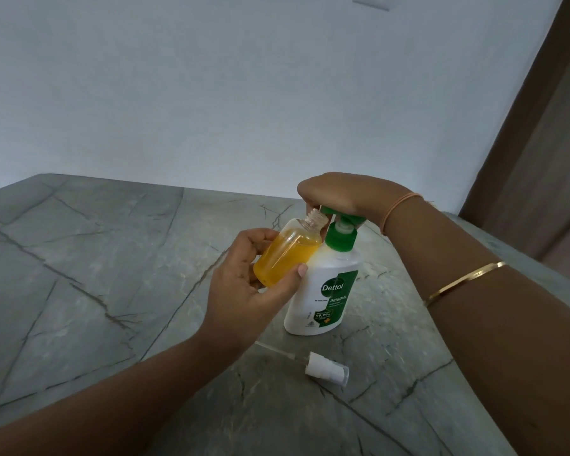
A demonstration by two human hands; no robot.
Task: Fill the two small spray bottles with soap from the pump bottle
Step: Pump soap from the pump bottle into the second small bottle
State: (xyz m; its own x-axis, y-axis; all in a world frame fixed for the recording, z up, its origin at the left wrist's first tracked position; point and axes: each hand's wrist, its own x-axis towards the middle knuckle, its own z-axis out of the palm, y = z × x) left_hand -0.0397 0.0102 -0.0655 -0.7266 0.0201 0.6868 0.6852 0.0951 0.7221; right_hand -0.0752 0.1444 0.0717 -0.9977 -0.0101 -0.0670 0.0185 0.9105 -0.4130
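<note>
My left hand [244, 284] grips a small clear spray bottle [288, 253], uncapped and tilted to the right, mostly full of orange soap. Its open threaded neck sits right under the green nozzle of the white pump bottle [323, 291]. That pump bottle stands upright on the grey marble table [96, 291]. My right hand [339, 195] rests palm-down on the green pump head, fingers curled over it. A white spray cap [326, 368] with its thin dip tube lies on the table in front of the pump bottle. Only one small spray bottle is in view.
A plain pale wall rises behind the table's far edge. A brown door frame [540, 143] stands at the right. My right forearm, with a gold bangle, crosses over the table's right side.
</note>
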